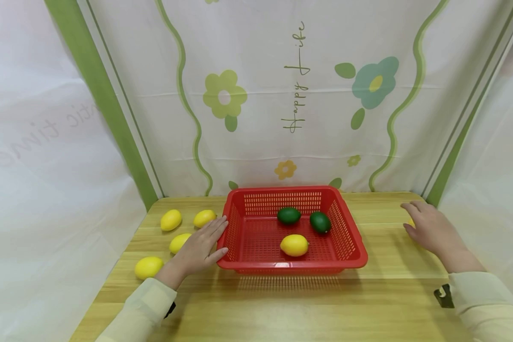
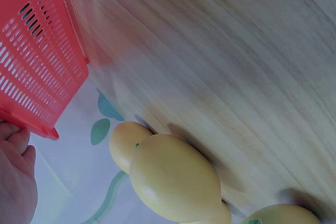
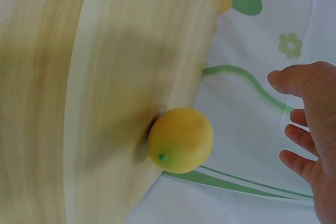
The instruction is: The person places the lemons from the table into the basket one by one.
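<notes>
The fingers of the left hand [image 1: 198, 245] lay straight on the side of the red basket [image 1: 325, 264], not gripping it, and past their tips one lemon [image 1: 294, 245] and two green fruits [image 1: 289, 215] sat inside. Four more lemons [image 1: 171, 220] lay on the desk [image 1: 282, 311] near those fingers. The fingers of the right hand [image 1: 432, 230] were apart and held nothing, and another lemon [image 3: 180, 140] sat below them.

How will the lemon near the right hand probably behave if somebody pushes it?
The lemon would probably roll, since its sides are rounded and nothing visible braces it on the table. Its smooth skin may be somewhat slippery. Its undented surface suggests it should keep its shape.
</notes>
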A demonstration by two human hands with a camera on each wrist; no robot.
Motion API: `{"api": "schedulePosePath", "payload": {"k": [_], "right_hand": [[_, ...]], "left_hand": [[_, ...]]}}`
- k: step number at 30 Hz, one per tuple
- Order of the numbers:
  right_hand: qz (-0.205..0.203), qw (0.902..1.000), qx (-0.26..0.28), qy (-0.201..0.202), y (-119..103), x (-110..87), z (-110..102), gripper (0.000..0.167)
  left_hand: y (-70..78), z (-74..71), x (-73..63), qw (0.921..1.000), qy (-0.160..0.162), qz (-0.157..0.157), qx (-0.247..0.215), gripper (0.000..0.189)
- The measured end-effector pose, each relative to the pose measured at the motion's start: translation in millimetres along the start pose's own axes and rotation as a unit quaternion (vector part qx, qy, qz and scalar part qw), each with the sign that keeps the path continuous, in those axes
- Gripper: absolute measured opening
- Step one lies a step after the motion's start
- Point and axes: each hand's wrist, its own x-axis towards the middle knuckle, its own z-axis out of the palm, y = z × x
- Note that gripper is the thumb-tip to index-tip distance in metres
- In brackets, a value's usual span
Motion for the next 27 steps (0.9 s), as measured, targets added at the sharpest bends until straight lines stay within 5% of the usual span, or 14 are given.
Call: {"api": "schedulePosePath", "payload": {"k": [14, 27], "right_hand": [[0.069, 0.9952, 0.011, -0.068, 15.5, -13.7, 4.4, 0.059], [0.117, 0.9874, 0.034, -0.102, 26.0, -22.3, 12.4, 0.053]], "left_hand": [[0.5, -1.7, 0.0, 0.9995, -0.026, -0.016, -0.007, 0.068], [0.0, -1.3, 0.0, 0.9998, -0.016, -0.007, -0.007, 0.068]]}}
